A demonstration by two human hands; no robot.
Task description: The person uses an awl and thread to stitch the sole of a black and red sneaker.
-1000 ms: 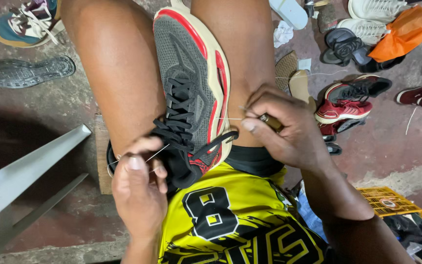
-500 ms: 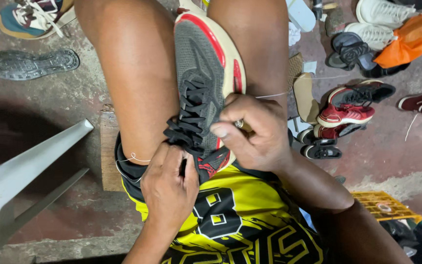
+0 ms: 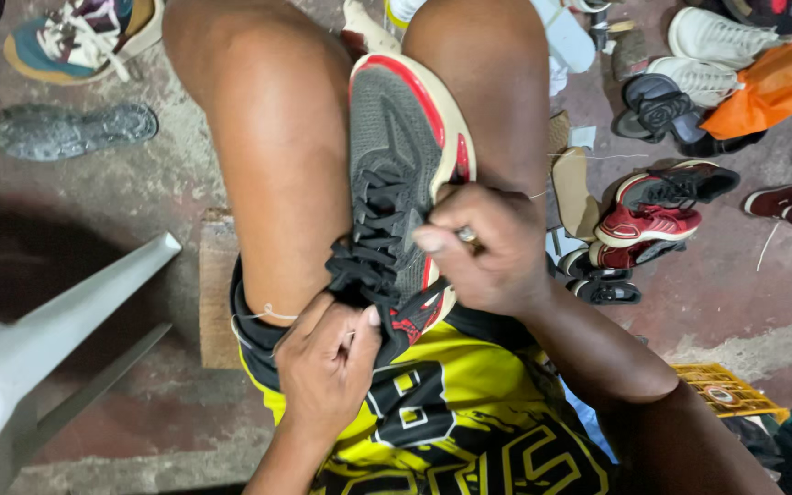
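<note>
A grey sneaker (image 3: 396,156) with a red and cream sole and black laces lies between my knees, toe pointing away from me. My right hand (image 3: 488,243) presses against its right side near the heel, pinching a small metal tool, its tip hidden at the sole edge. My left hand (image 3: 327,367) is closed on the shoe's heel end and black laces, with a thin pale thread running from it over my left thigh. I wear a yellow and black jersey (image 3: 451,422).
Shoes lie scattered on the concrete floor: a red and black pair (image 3: 662,206) to the right, white shoes (image 3: 712,37) and an orange bag (image 3: 767,87) at top right, a colourful sneaker (image 3: 75,37) and a grey sole (image 3: 71,128) at top left. A white chair leg (image 3: 57,321) crosses the left. A yellow crate (image 3: 721,390) sits at lower right.
My right hand has pushed in against the shoe's side after pulling thread outward. My left hand slid down along the laces toward the heel.
</note>
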